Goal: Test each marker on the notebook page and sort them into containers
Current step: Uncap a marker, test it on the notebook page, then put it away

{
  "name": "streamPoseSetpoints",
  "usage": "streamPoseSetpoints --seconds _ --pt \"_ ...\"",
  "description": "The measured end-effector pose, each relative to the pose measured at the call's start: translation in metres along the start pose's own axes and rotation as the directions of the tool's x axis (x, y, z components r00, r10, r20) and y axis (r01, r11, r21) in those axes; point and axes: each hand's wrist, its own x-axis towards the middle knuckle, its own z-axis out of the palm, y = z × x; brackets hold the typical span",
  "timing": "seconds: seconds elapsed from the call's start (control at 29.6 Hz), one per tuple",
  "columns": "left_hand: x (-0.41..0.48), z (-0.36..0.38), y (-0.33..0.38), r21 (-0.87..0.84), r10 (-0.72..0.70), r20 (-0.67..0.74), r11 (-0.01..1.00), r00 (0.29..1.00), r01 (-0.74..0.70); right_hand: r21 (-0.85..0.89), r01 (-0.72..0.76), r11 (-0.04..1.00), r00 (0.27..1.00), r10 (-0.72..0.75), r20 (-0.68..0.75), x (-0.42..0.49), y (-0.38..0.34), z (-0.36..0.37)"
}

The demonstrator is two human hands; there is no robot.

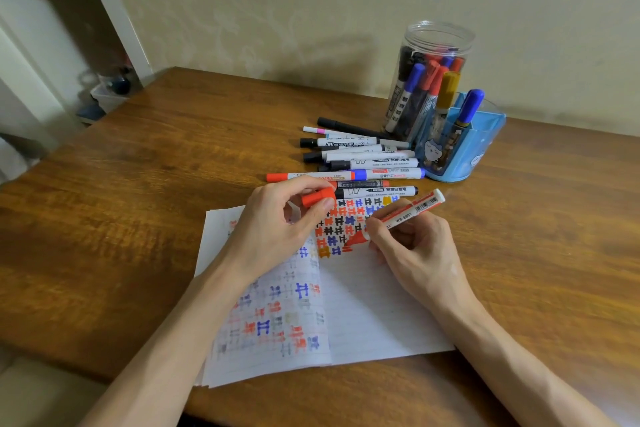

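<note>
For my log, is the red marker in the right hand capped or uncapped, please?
Uncapped: the left hand pinches the red cap; the marker shows a bare tip.

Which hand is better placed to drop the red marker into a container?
Probably the right hand: it grips the marker, and the jar and holder stand on its side; left hand pinches the cap.

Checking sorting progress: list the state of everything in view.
Red marker: uncapped, gripped by right hand, tip on page.
Red cap: off, pinched by left hand.
Notebook: open, flat on table.
Clear jar: upright, lidless, holding markers.
Blue holder: upright, holding markers.
Loose markers: capped, lying by the jar.
</note>
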Motion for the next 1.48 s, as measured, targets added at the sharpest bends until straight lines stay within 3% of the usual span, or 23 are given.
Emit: streamPoseSetpoints --seconds 0.57,0.78,1.05,1.25,1.48 --pt "-0.001 0.000 -0.001 -0.024 0.012 -0.004 1.000 1.000 -0.013 -0.022 -0.009 1.000 1.000 0.009 -0.020 0.000 -0.002 0.001" --pt "-0.001 0.000 0.003 -0.058 0.019 0.061 0.998 0.998 -0.016 -0.006 -0.024 1.000 1.000 0.024 0.013 -0.001 0.000 0.000" --pt "-0.004 -0.002 0.007 -0.139 -0.044 0.092 0.989 0.995 0.056 0.340 -0.009 0.940 0.982 0.071 -0.172 0.005 0.000 -0.014" --pt "-0.001 0.001 0.011 -0.137 -0.037 0.117 0.989 0.992 0.053 0.372 0.015 0.928 0.989 0.040 -0.140 0.005 -0.003 -0.016" --pt "-0.003 0.001 0.013 -0.078 0.016 0.107 0.997 0.994 -0.008 0.287 -0.038 0.957 0.999 0.032 0.026 0.000 -0.008 -0.015"
